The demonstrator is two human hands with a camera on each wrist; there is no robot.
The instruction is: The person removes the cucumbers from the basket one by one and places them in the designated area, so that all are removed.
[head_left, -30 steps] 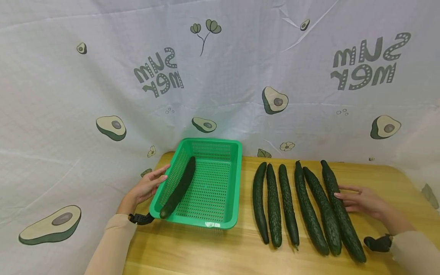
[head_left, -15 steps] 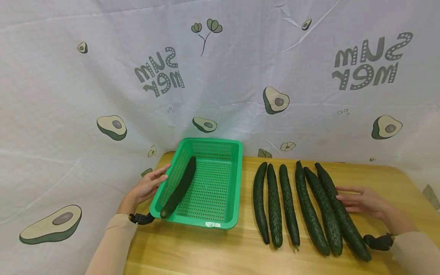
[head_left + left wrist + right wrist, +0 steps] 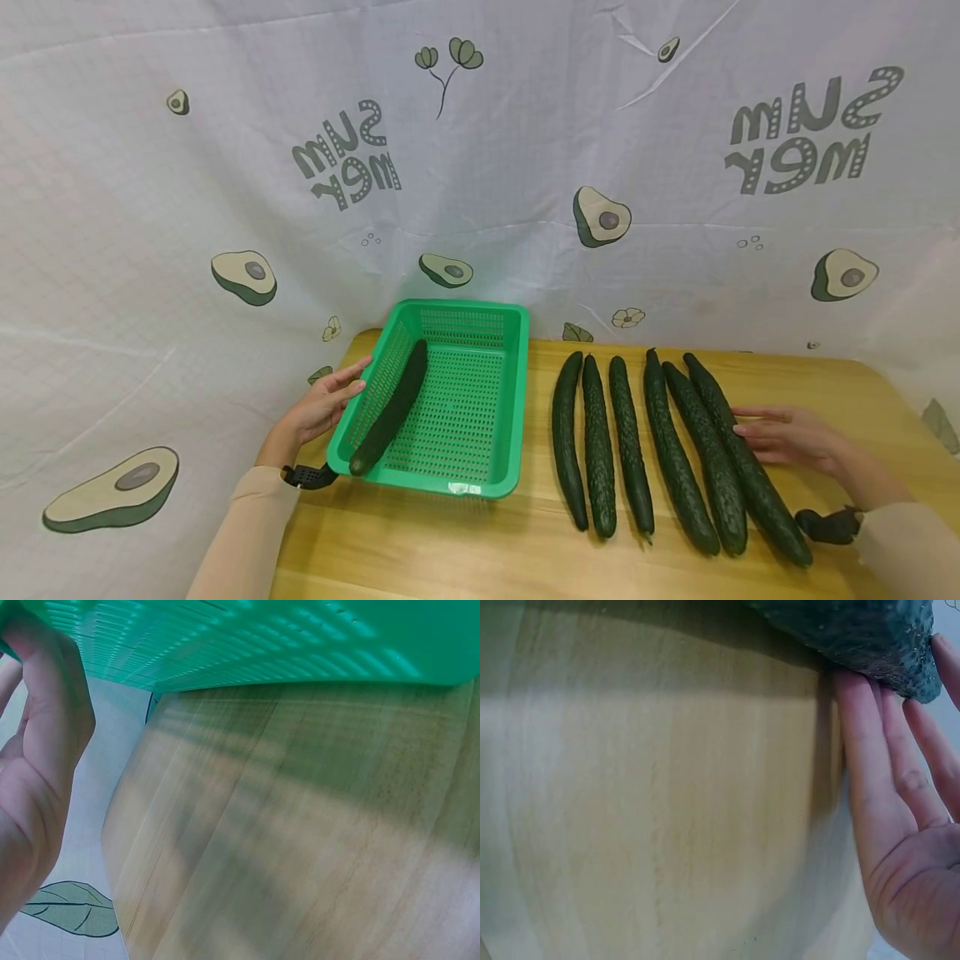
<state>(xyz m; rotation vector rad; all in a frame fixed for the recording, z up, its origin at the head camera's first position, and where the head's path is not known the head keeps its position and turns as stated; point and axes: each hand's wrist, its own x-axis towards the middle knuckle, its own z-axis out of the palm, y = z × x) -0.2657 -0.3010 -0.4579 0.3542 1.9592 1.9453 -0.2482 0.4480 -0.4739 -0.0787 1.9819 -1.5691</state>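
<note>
My left hand (image 3: 322, 410) touches the left rim of a green plastic basket (image 3: 522, 400), fingers fairly straight. In the left wrist view the hand (image 3: 45, 742) is beside the basket's slotted wall (image 3: 315, 637). One dark green cucumber (image 3: 393, 412) lies inside, along the left wall. My right hand (image 3: 791, 442) rests against the rightmost cucumber (image 3: 750, 467) in a row on the table. In the right wrist view its straight fingers (image 3: 870, 742) touch that cucumber's bumpy side (image 3: 862, 637), the fingertips partly hidden. That cucumber lies against its left neighbour (image 3: 708, 454).
Several more cucumbers lie lengthwise between basket and right hand, including a curved one (image 3: 567, 442) nearest the basket. The wooden table (image 3: 420, 550) ends at a white curtain (image 3: 517, 167) printed with avocados, behind and to the left.
The rightmost cucumber has shifted left at its far end and right at its near end, now closer to its neighbour. My right hand stays at its side; the left hand and basket stay put.
</note>
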